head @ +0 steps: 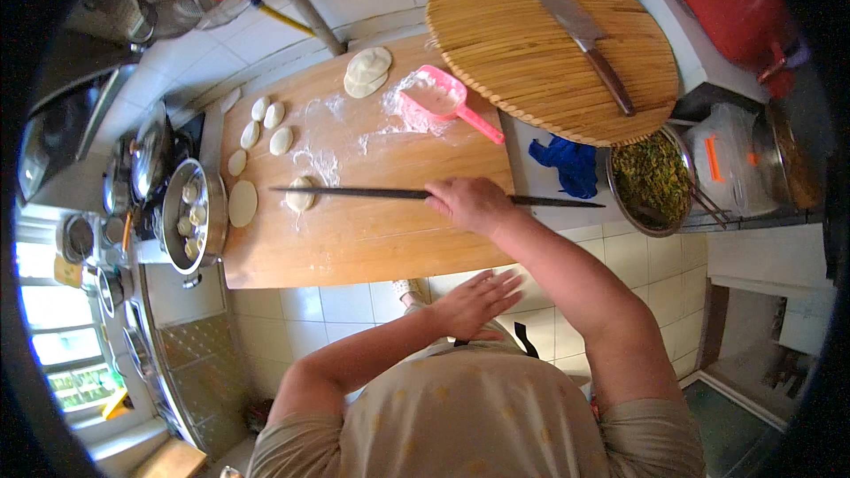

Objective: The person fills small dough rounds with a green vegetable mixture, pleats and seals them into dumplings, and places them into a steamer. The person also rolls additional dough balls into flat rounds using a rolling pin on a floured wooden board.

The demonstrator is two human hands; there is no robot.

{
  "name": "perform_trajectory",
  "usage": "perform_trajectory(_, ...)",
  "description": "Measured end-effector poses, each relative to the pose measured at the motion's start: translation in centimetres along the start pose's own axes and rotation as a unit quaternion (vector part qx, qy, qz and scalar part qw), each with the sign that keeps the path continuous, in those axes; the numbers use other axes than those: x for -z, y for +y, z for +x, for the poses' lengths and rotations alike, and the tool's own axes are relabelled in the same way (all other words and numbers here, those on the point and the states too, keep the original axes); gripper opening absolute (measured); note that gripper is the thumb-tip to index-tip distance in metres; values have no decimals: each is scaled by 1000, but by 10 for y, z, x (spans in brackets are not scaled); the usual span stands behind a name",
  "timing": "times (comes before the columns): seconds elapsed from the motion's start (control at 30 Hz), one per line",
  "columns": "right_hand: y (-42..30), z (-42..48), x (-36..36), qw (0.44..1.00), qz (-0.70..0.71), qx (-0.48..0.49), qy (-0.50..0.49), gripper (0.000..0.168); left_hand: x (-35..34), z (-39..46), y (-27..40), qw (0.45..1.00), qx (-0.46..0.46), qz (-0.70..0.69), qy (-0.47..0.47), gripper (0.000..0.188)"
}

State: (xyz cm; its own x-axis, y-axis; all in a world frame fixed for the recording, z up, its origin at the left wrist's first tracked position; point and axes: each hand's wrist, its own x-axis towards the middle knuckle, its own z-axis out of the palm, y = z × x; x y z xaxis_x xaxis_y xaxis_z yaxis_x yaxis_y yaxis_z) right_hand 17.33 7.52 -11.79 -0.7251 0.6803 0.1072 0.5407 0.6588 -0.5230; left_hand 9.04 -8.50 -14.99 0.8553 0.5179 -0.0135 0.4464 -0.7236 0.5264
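Observation:
My right hand grips a long, thin, dark rolling pin that lies across the wooden board. The pin's left end crosses a small round of dough. In front of my waist, short of the board's near edge, my left hand is bare with its fingers spread, slightly blurred. Left of the pin lies a flat dough wrapper, and several dough pieces sit beyond it. Stacked wrappers rest at the board's far side. A pink scoop lies in spilled flour.
A round woven tray at the far right bears a knife. Nearer stand a blue cloth and a bowl of chopped green filling with chopsticks. At left, a metal pan holds several pale pieces beside a lidded pan.

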Motion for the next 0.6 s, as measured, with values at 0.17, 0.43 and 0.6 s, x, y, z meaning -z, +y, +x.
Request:
perform_trajectory(0.17,-7,18,14,991,48,-10,122,22,-45,75,-31,995,83,38,-41,87)
perform_trajectory(0.43,-13,-9,26,986,18,-77,146,19,23,-16,-127,913,300,75,266,75)
perform_trajectory(0.6,-16,-23,43,987,4,-105,121,21,34,-33,-124,918,351,105,154,83)
